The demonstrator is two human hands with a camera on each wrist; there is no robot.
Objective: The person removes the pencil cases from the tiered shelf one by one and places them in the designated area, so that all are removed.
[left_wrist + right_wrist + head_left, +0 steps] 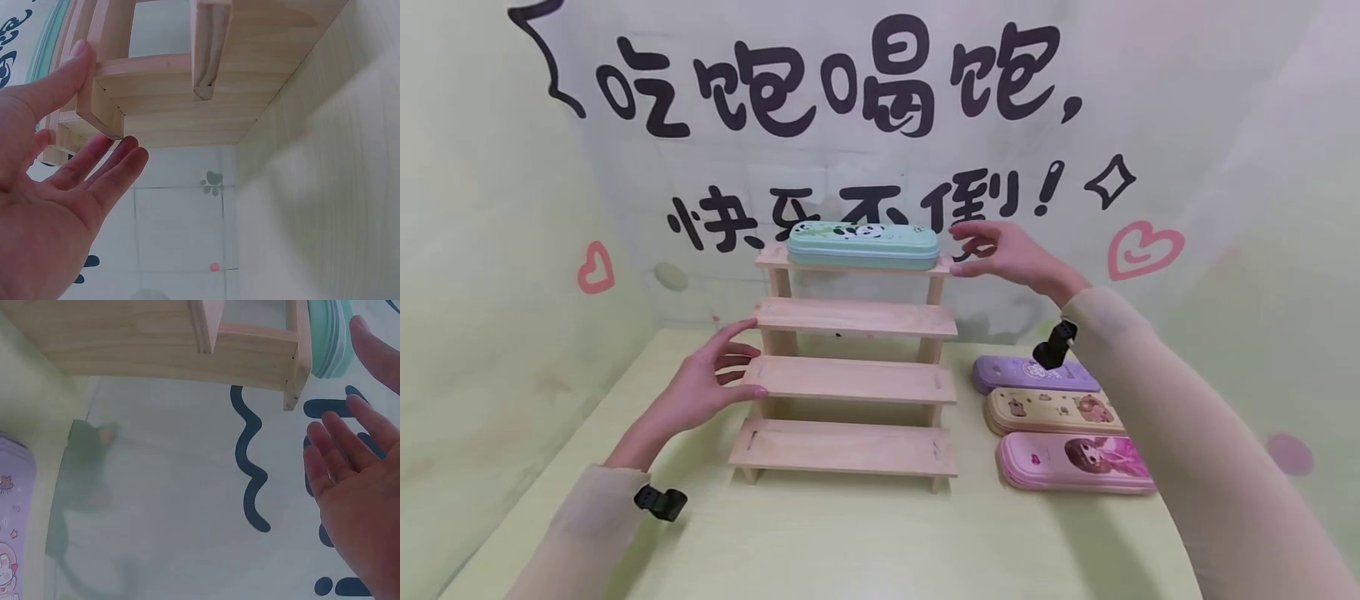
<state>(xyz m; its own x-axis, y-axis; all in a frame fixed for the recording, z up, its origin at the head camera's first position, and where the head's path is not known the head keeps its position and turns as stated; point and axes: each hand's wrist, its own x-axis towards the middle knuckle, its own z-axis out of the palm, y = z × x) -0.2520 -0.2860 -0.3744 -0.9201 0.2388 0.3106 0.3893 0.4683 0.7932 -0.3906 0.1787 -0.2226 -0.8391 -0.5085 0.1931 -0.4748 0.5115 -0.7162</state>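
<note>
A tiered wooden rack (850, 379) stands on the table. On its top shelf lies a mint-green pencil case (865, 250) with pandas on its lid. My left hand (696, 385) holds the rack's left side, its thumb and fingers spread around the end of a shelf board (103, 112). My right hand (1011, 257) is held up just right of the mint case, its relaxed fingers pointing at the case's end and holding nothing. In the right wrist view, a gap shows between the fingertips and the mint case (328, 340).
Right of the rack lie a purple pencil case (1000, 372), a beige one (1037, 408) and a pink one (1037, 462), one in front of another. Behind the rack rises a pale wall sheet (850, 162) with large black lettering. Lower shelves show bare wood (850, 446).
</note>
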